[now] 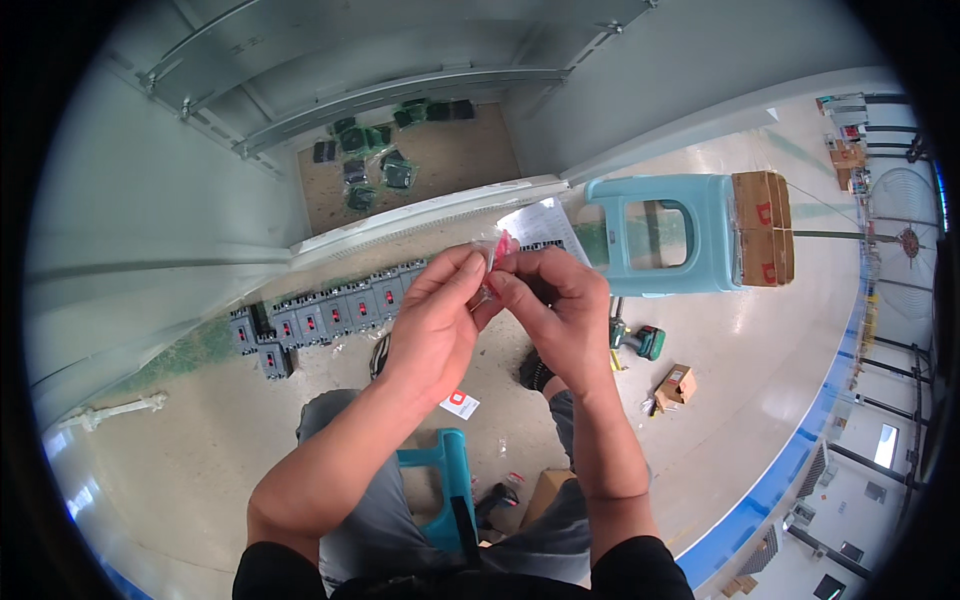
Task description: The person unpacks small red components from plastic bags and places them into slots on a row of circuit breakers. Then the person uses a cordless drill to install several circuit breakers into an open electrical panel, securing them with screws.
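Between both hands, in the middle of the view, is a small clear plastic bag (491,251) with red pieces inside. My left hand (442,322) pinches its left side between thumb and fingers. The thumb and forefinger of my right hand (551,300) grip its right side, close to the left fingertips. Beyond the hands, a row of grey molded-case circuit breakers (336,313) with red switches lies along the cabinet's base, partly hidden by my left hand. A printed paper sheet (544,225) lies on the floor behind my right hand.
An open grey metal cabinet (420,201) stands ahead, with bagged dark parts (361,139) on its floor. At right are a light-blue plastic stool (720,232) bearing a cardboard box (763,229), a green cordless tool (645,341) and a small carton (676,386). Another stool (450,480) is below.
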Demonstrator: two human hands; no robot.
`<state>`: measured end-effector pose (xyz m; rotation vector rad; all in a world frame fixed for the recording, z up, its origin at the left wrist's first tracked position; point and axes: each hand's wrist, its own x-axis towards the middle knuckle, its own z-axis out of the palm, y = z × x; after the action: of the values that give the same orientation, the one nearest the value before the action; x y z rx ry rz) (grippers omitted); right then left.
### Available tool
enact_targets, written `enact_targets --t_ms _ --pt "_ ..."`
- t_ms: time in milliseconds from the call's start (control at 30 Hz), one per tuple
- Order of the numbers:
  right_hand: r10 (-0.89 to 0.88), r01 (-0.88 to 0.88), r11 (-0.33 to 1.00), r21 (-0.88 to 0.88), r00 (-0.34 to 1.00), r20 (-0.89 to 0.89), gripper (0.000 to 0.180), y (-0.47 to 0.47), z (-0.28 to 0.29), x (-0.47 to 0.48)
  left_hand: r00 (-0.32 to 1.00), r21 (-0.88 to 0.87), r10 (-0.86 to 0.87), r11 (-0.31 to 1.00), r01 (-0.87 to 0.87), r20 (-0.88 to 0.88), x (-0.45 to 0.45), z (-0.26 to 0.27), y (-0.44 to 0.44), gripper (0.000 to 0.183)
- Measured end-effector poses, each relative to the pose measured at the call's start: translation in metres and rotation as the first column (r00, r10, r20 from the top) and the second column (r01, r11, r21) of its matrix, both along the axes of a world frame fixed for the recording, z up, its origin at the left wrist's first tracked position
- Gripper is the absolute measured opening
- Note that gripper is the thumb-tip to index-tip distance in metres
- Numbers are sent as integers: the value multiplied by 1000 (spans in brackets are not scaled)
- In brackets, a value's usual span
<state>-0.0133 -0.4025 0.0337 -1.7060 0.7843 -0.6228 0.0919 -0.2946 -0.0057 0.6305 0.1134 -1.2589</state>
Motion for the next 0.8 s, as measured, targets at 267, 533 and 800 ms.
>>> enact_targets --t_ms 267,533,800 --pt "-9 14 999 53 994 -108 9 7 -5 -11 999 13 -43 999 43 7 -2 -4 -6 26" --pt "-188 66 954 291 889 417 6 6 -24 -12 1000 -15 7 1000 -7 -10 22 5 -2 31" --pt "-201 309 926 217 889 -411 18 0 -292 -83 997 -109 82 991 -82 0 50 12 23 34"
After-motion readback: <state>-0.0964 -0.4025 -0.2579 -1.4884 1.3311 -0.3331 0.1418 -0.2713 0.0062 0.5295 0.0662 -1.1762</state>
